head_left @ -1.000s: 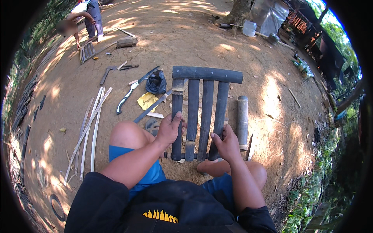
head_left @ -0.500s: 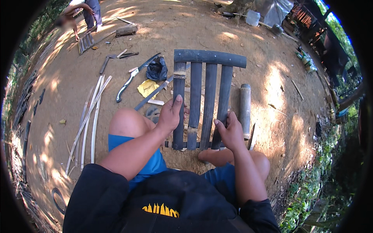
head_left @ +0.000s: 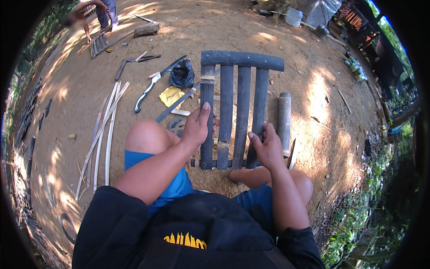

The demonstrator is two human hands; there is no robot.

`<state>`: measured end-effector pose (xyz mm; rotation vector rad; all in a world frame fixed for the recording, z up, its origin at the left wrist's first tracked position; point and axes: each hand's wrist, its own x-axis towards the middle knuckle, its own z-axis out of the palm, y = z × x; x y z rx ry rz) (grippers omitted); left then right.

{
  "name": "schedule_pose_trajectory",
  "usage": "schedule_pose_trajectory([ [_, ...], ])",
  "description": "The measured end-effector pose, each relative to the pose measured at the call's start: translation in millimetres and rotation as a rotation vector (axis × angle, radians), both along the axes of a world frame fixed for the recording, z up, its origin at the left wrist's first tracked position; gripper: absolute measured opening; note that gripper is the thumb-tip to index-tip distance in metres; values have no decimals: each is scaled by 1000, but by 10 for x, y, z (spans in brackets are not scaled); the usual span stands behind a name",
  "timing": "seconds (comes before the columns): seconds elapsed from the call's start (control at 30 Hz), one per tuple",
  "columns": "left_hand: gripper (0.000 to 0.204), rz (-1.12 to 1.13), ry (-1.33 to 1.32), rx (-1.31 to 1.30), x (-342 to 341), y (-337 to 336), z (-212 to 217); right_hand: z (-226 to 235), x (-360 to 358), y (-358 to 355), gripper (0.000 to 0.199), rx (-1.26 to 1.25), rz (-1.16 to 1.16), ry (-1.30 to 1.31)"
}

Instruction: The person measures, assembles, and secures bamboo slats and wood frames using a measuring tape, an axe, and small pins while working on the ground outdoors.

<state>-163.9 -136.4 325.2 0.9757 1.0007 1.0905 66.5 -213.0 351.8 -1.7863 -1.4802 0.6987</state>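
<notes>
In the head view, a dark bamboo frame (head_left: 237, 107) lies flat on packed reddish dirt ground (head_left: 313, 89) just ahead of the seated person's knees: four smooth, rounded slats run lengthwise under a thicker crosspiece at the far end, with a thinner bar across the near end. The left hand (head_left: 196, 130) wraps the leftmost slat, thumb stretched up along its face. The right hand (head_left: 267, 149) clasps the rightmost slat low down, fingers curled round it. Just beside the frame on the right lies a loose bamboo tube (head_left: 284, 120), cylindrical and dull grey-green. To the left lie a curved saw with a pale handle (head_left: 152, 87), a crumpled dark cloth (head_left: 182, 74), a yellow scrap (head_left: 171, 96) and long pale bamboo strips (head_left: 105, 134).
</notes>
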Motion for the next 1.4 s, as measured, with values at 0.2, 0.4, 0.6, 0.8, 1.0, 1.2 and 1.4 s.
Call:
schedule_pose_trajectory([
  [0.2, 60, -7, 3, -20, -3, 20, -26, 64, -18, 13, 37, -53, 2, 11],
  [0.4, 63, 2, -8, -23, -10, 31, -74, 102, -37, 19, 38, -102, 15, -26],
  [0.6, 65, 4, -5, -36, 5, 30, -64, 129, -46, 13, 41, -105, 9, -12],
  [0.8, 65, 19, -13, -26, 0, 20, -53, 199, -87, 14, 45, -110, 4, -76],
  [1.0, 65, 9, 0, -49, 1, 24, -52, 101, -49, 6, 47, -32, 20, -50],
  [1.2, 65, 6, 0, -59, 1, 35, -72, 106, -37, 16, 47, -51, 11, -66],
  [1.4, 60, 7, -6, -52, 24, 20, -37, 45, -35, 38, 38, -61, -4, 129],
])
